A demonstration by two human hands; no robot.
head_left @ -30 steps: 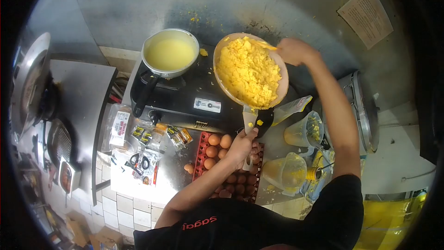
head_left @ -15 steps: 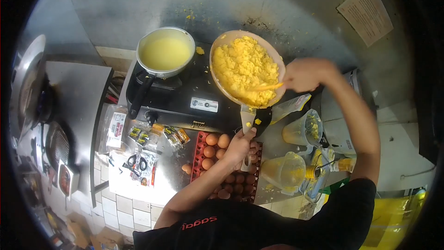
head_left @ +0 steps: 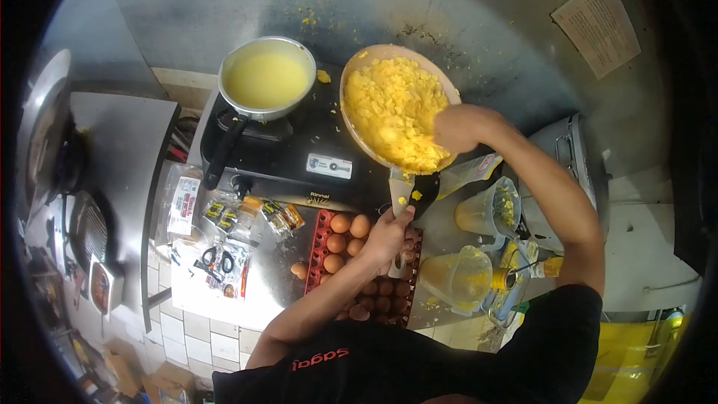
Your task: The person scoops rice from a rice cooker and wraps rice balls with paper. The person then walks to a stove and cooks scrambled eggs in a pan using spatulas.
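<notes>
My left hand (head_left: 389,239) is closed around the pale handle (head_left: 399,188) of a frying pan. The pan (head_left: 441,78) is heaped with yellow scrambled egg (head_left: 393,108) and sits on the right side of a black two-burner stove (head_left: 299,151). Over the pan's right edge is my right hand (head_left: 460,129), closed, with its fingers close to the egg. The utensil it grips is mostly hidden now; earlier frames show an orange spatula there. On the left burner stands a saucepan (head_left: 310,90) of pale yellow liquid (head_left: 265,81).
A red egg tray (head_left: 320,243) with brown eggs lies below the stove. Two egg-smeared clear jugs (head_left: 479,213) stand at its right. Seasoning packets (head_left: 224,213) and black scissors (head_left: 217,258) lie on the left. A large metal pot (head_left: 572,150) is at the far right.
My right hand has gone from the pan's upper right edge down its right side, then in over the egg. The egg's surface is rearranged. My left hand keeps its hold on the handle.
</notes>
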